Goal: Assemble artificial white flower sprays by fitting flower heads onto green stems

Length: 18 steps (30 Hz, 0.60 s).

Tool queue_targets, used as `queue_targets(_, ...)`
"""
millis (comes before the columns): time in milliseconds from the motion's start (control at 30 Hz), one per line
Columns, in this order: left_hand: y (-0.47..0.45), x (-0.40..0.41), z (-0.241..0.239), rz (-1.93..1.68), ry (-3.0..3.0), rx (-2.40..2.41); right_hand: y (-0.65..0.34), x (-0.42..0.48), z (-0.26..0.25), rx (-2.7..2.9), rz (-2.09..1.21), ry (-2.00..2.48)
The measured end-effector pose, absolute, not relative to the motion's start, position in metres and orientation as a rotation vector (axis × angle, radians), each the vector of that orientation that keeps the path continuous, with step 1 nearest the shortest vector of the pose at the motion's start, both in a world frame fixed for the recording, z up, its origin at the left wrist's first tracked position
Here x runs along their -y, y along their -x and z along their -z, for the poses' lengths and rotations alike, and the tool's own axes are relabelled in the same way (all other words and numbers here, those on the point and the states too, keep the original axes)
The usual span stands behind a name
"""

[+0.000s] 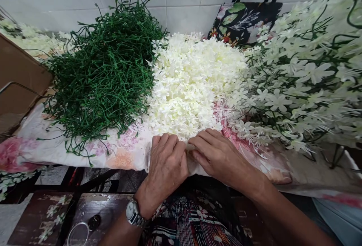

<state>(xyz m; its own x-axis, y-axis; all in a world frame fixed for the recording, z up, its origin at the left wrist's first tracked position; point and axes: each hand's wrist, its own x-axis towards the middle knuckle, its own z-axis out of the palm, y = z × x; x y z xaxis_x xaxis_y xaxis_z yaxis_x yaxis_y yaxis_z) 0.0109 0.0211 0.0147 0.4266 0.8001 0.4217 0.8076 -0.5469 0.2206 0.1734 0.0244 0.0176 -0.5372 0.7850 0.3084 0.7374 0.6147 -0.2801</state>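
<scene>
Both the left hand (169, 159) and right hand (216, 155) curl, contents unclear, beside white blossoms (189, 87), axes pointing variously.

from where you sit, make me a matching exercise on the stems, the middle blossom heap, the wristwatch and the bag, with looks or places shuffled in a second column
Column one
1. stems
2. middle blossom heap
3. wristwatch
4. bag

Column two
A. black, with a floral print
B. white, just beyond the left hand and right hand
C. dark green, tangled
D. silver-coloured, strapped on

Pairs: 1-C, 2-B, 3-D, 4-A
</scene>
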Motion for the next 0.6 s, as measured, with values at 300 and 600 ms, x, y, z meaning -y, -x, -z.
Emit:
queue_targets(300,-0.008,-0.02,-0.01,0.776,2.66,1.49,-0.17,-0.027,-0.018,2.462,-0.244,1.148)
queue_targets(600,0.001,-0.019,-0.013,1.021,2.589,1.524,-0.175,-0.031,-0.011,2.219,-0.217,1.107)
